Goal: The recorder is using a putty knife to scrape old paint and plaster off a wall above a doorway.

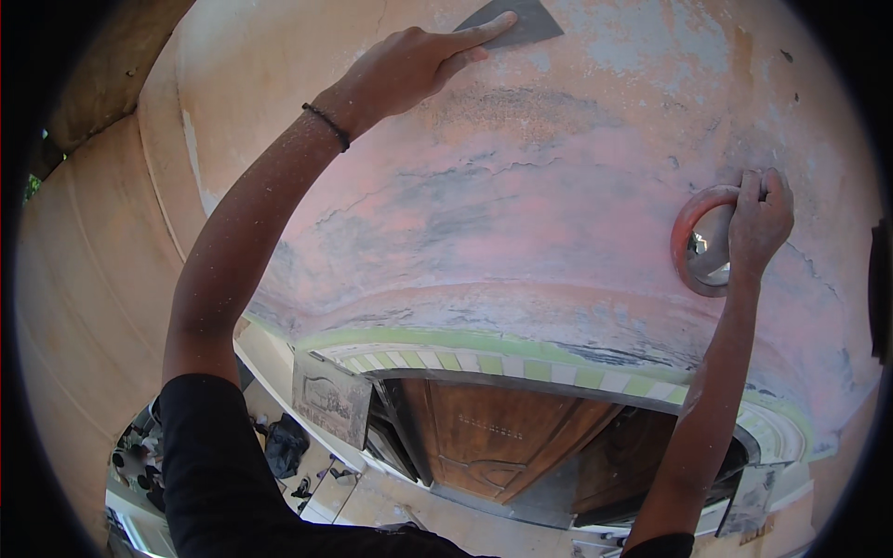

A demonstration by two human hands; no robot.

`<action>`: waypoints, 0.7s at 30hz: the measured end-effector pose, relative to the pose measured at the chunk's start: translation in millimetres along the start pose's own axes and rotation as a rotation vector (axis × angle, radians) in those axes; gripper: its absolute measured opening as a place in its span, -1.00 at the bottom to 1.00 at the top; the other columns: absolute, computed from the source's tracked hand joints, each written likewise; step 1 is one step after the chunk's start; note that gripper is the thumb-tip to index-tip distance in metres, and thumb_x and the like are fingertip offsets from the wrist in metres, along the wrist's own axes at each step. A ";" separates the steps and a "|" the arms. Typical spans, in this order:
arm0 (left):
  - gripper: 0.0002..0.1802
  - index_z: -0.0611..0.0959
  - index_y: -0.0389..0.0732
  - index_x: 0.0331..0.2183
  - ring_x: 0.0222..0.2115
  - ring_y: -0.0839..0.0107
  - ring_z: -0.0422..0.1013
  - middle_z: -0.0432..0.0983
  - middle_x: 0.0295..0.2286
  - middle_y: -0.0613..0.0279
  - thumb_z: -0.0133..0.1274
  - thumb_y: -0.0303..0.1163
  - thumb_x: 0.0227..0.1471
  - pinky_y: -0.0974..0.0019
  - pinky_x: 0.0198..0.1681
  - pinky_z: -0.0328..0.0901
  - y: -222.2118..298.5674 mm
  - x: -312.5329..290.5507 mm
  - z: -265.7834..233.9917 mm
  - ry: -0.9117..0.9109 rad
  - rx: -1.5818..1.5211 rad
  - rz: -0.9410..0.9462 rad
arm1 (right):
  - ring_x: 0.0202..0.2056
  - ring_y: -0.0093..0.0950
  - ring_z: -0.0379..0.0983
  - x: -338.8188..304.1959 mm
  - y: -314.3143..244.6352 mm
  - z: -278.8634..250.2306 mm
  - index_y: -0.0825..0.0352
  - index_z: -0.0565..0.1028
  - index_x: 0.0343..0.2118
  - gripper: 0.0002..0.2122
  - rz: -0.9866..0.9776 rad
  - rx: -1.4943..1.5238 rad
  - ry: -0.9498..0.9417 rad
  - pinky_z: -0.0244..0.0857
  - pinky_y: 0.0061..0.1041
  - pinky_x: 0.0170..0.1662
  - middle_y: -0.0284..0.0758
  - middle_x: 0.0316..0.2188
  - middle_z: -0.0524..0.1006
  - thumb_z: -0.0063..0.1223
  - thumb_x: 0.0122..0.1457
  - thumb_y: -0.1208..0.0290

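My left hand (400,70) is raised to the upper part of the wall (521,214). It grips a flat dark grey scraper blade (533,23), with the forefinger stretched along its face; any handle is hidden by the hand. Part of the blade runs out at the top edge. At the right, my right hand (763,223) pinches the edge of a round dish (683,232) with a thick reddish rim and a shiny, mirror-like middle. The dish is tilted on its side close to the wall. Pink and grey smears cover the wall between both hands.
Below the wall runs a curved green-and-white trim (502,367) over carved wooden doors (493,432). A grey block (332,395) stands at the trim's left end. Far below, a black bag (286,446) and footwear (302,488) lie on the tiled floor (372,507).
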State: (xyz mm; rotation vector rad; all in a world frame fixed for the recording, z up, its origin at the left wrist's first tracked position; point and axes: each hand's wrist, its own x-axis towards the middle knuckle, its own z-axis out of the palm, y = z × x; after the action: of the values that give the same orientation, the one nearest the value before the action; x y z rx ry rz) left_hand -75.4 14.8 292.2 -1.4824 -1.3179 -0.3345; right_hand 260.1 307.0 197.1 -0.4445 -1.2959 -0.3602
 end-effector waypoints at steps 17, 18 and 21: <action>-0.45 0.27 0.32 0.35 -0.63 0.08 0.45 0.45 -0.65 -0.06 -0.13 -0.09 0.38 0.07 -0.47 0.36 -0.1 -67.8 -24.6 -0.276 0.009 -0.343 | -0.38 -0.14 0.40 3.1 -0.3 -4.0 0.38 0.43 -0.50 -0.80 0.047 -0.059 -0.033 0.28 -0.18 -0.27 -0.14 -0.50 0.45 0.11 0.18 0.38; -0.45 0.28 0.31 0.35 -0.65 0.10 0.45 0.46 -0.65 -0.06 -0.14 -0.08 0.38 0.08 -0.49 0.36 14.6 -33.4 -18.6 -0.216 0.008 -0.267 | -0.37 -0.13 0.41 3.6 2.7 -4.3 0.38 0.42 -0.50 -0.79 0.065 -0.038 -0.025 0.29 -0.17 -0.26 -0.14 -0.49 0.45 0.11 0.18 0.37; -0.45 0.28 0.31 0.35 -0.66 0.14 0.46 0.48 -0.64 -0.04 -0.15 -0.05 0.38 0.09 -0.50 0.40 19.3 8.9 -3.4 -0.042 0.048 -0.091 | -0.38 -0.13 0.40 3.8 -9.0 1.6 0.38 0.42 -0.50 -0.79 -0.002 0.019 -0.026 0.29 -0.16 -0.27 -0.14 -0.49 0.45 0.12 0.17 0.37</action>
State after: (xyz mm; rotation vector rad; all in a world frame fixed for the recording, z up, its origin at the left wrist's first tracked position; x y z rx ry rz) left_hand -54.7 20.3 290.4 -1.3989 -1.4207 -0.3295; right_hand 255.3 300.0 202.1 -0.4326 -1.3244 -0.3446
